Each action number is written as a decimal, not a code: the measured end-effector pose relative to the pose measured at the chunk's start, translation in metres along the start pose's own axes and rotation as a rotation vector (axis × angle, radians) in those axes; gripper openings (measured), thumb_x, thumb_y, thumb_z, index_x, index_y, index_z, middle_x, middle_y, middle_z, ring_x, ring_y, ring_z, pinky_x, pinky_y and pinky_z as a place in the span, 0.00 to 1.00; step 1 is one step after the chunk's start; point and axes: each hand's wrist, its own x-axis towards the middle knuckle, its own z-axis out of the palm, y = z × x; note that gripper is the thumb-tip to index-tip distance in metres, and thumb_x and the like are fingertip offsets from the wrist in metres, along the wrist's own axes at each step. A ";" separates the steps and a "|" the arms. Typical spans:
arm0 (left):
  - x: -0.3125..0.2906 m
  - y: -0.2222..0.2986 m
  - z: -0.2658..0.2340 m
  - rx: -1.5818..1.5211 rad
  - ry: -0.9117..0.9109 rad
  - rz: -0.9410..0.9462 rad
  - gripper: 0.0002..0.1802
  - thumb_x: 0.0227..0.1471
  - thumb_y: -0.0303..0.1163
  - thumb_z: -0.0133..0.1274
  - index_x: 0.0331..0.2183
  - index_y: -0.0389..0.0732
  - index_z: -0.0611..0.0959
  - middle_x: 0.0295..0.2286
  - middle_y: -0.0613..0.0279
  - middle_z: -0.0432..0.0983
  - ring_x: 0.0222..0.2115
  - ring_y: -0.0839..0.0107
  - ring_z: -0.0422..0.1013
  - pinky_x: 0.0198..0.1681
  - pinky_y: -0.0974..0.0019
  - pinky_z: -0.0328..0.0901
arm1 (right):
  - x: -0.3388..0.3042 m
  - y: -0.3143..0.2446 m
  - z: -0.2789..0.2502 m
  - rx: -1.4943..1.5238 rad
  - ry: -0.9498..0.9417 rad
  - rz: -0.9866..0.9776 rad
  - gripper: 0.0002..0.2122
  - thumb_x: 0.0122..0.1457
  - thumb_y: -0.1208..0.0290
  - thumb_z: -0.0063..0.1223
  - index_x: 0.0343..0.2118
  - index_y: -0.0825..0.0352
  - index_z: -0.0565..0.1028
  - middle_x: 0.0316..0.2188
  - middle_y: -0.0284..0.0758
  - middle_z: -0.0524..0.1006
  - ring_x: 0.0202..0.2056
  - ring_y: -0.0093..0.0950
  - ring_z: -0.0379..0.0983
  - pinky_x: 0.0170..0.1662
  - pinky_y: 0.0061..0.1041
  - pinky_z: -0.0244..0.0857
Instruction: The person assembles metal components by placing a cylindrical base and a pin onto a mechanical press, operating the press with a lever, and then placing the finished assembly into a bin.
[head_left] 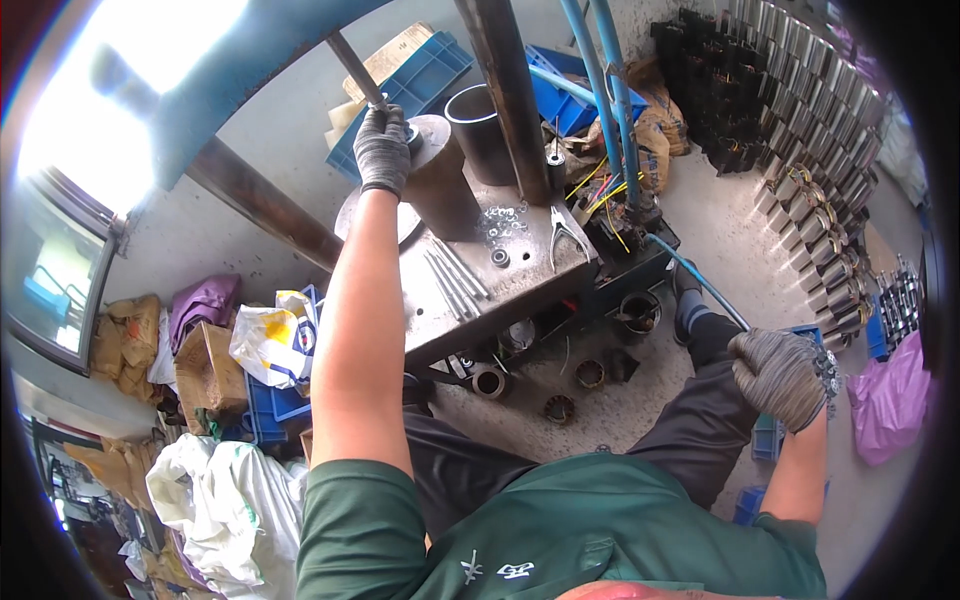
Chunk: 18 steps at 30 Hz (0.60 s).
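Note:
My left hand [384,155], in a grey knit glove, is raised at the far side, with its fingers closed around the lower end of a metal rod [354,66]. The rod comes down from a blue press frame [275,45], and the hand covers its tip. Just beside and below that hand stands a thick steel cylinder [447,200] on the metal work table [520,285]. At the right, my gloved right hand [783,375] is closed on the end of a long blue lever [697,283].
Thin metal rods [455,280], small rings [503,222], a bearing [500,257] and pliers [565,235] lie on the table. A dark hollow cylinder [475,120] stands behind. Stacked metal housings [810,90] fill the far right. Wound stator cores [558,408] sit on the floor.

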 end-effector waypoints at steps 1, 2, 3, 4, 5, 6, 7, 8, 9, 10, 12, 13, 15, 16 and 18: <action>0.003 -0.002 0.000 -0.069 0.005 -0.027 0.07 0.67 0.31 0.55 0.39 0.39 0.84 0.27 0.69 0.76 0.27 0.78 0.70 0.33 0.72 0.69 | 0.000 -0.003 -0.002 -0.001 -0.003 -0.002 0.09 0.54 0.68 0.57 0.36 0.65 0.81 0.30 0.47 0.81 0.35 0.47 0.79 0.42 0.43 0.73; 0.006 -0.003 -0.001 -0.138 0.010 -0.053 0.06 0.66 0.30 0.56 0.39 0.38 0.84 0.27 0.69 0.77 0.27 0.78 0.70 0.33 0.72 0.69 | 0.000 -0.006 -0.005 0.001 -0.058 0.012 0.10 0.54 0.68 0.57 0.36 0.66 0.81 0.30 0.46 0.81 0.35 0.48 0.79 0.42 0.43 0.73; 0.008 -0.008 -0.002 -0.153 0.007 -0.046 0.06 0.65 0.28 0.56 0.42 0.37 0.84 0.28 0.68 0.78 0.28 0.78 0.71 0.33 0.73 0.69 | 0.001 -0.007 -0.006 0.004 -0.115 0.028 0.10 0.53 0.69 0.57 0.37 0.66 0.81 0.31 0.46 0.81 0.35 0.48 0.79 0.43 0.44 0.73; 0.014 -0.014 -0.006 -0.153 0.010 -0.046 0.06 0.65 0.28 0.56 0.42 0.37 0.84 0.28 0.68 0.78 0.28 0.78 0.71 0.33 0.73 0.69 | 0.000 -0.008 -0.006 0.002 -0.115 0.025 0.10 0.53 0.69 0.57 0.37 0.66 0.81 0.31 0.46 0.81 0.35 0.48 0.79 0.43 0.44 0.73; 0.020 -0.021 -0.011 -0.153 -0.023 -0.033 0.10 0.64 0.28 0.57 0.46 0.37 0.83 0.31 0.66 0.80 0.30 0.77 0.73 0.36 0.72 0.70 | 0.001 -0.007 -0.006 0.019 -0.089 0.025 0.10 0.53 0.69 0.57 0.37 0.66 0.81 0.32 0.46 0.81 0.36 0.48 0.79 0.43 0.43 0.73; 0.019 -0.019 -0.012 -0.153 -0.060 -0.023 0.14 0.63 0.28 0.59 0.50 0.37 0.83 0.34 0.64 0.82 0.32 0.77 0.74 0.38 0.70 0.71 | 0.001 -0.005 -0.003 0.038 -0.066 0.029 0.10 0.53 0.70 0.57 0.38 0.66 0.81 0.34 0.46 0.81 0.37 0.48 0.79 0.43 0.43 0.73; 0.016 -0.017 -0.014 -0.057 -0.045 -0.015 0.18 0.61 0.31 0.61 0.51 0.37 0.81 0.34 0.63 0.82 0.32 0.76 0.75 0.39 0.69 0.71 | 0.003 -0.003 -0.002 0.040 -0.070 0.028 0.10 0.53 0.70 0.57 0.38 0.66 0.81 0.34 0.46 0.81 0.37 0.48 0.79 0.43 0.43 0.73; 0.014 -0.015 -0.016 -0.053 -0.044 -0.019 0.18 0.61 0.31 0.61 0.51 0.37 0.81 0.34 0.63 0.82 0.32 0.76 0.75 0.39 0.69 0.71 | 0.007 -0.001 -0.001 0.083 -0.003 0.012 0.11 0.54 0.70 0.57 0.39 0.67 0.80 0.35 0.46 0.81 0.37 0.48 0.79 0.43 0.43 0.73; 0.011 -0.009 -0.016 -0.026 -0.044 -0.020 0.19 0.61 0.33 0.62 0.52 0.37 0.81 0.34 0.62 0.82 0.33 0.75 0.75 0.40 0.68 0.71 | 0.011 0.001 -0.002 0.122 0.065 0.001 0.11 0.54 0.71 0.57 0.40 0.67 0.79 0.36 0.46 0.80 0.38 0.47 0.79 0.43 0.43 0.73; 0.009 -0.005 -0.014 0.001 -0.047 -0.019 0.21 0.60 0.36 0.63 0.52 0.37 0.81 0.35 0.62 0.82 0.33 0.75 0.75 0.41 0.68 0.71 | 0.020 0.003 -0.009 0.129 0.144 -0.089 0.12 0.53 0.74 0.58 0.41 0.68 0.78 0.36 0.46 0.79 0.39 0.47 0.79 0.43 0.42 0.73; 0.009 -0.003 -0.020 0.020 -0.055 -0.018 0.25 0.60 0.41 0.63 0.54 0.37 0.79 0.35 0.61 0.81 0.34 0.74 0.75 0.42 0.67 0.71 | 0.054 -0.002 -0.024 0.022 0.383 -0.102 0.10 0.56 0.77 0.59 0.42 0.68 0.78 0.34 0.47 0.78 0.37 0.45 0.79 0.43 0.38 0.74; 0.012 -0.003 -0.025 -0.021 -0.044 -0.029 0.26 0.61 0.42 0.62 0.54 0.37 0.79 0.35 0.61 0.81 0.35 0.74 0.75 0.42 0.67 0.71 | 0.082 -0.001 -0.031 -0.017 0.581 -0.166 0.10 0.59 0.76 0.58 0.43 0.69 0.78 0.35 0.47 0.80 0.37 0.44 0.80 0.43 0.36 0.74; 0.013 -0.005 -0.029 -0.052 -0.037 -0.045 0.27 0.62 0.45 0.61 0.55 0.36 0.78 0.34 0.62 0.81 0.34 0.74 0.74 0.42 0.67 0.70 | 0.136 0.009 -0.048 0.003 0.859 -0.290 0.10 0.63 0.75 0.58 0.46 0.70 0.79 0.41 0.43 0.83 0.40 0.37 0.82 0.45 0.30 0.76; 0.014 -0.004 -0.021 -0.069 -0.041 -0.045 0.27 0.62 0.45 0.61 0.55 0.36 0.78 0.34 0.62 0.81 0.34 0.74 0.74 0.42 0.67 0.70 | 0.158 0.013 -0.061 0.095 0.869 -0.279 0.10 0.65 0.74 0.58 0.47 0.70 0.79 0.41 0.42 0.83 0.42 0.33 0.83 0.47 0.28 0.76; 0.013 -0.003 -0.012 -0.125 -0.030 -0.024 0.15 0.65 0.43 0.58 0.46 0.42 0.81 0.29 0.67 0.78 0.29 0.78 0.72 0.36 0.71 0.70 | 0.202 0.029 -0.069 0.230 0.892 -0.307 0.11 0.66 0.70 0.58 0.48 0.67 0.80 0.42 0.41 0.84 0.42 0.32 0.83 0.48 0.28 0.77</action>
